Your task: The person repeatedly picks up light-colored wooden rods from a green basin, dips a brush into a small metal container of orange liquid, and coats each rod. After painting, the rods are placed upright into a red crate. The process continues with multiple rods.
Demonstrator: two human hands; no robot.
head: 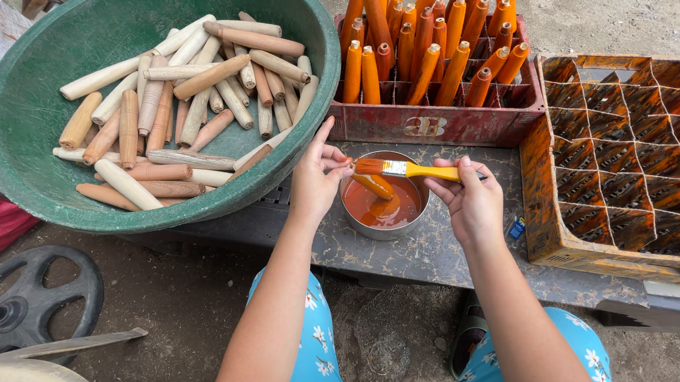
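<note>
Big green basin at left, heaped with bare wooden handles. Empty divided crate at right; red crate behind, packed with upright orange handles. Metal tin of orange stain between the hands. Left hand pinching a wet handle over the tin. Right hand closed on a yellow brush, bristles touching that handle.
</note>
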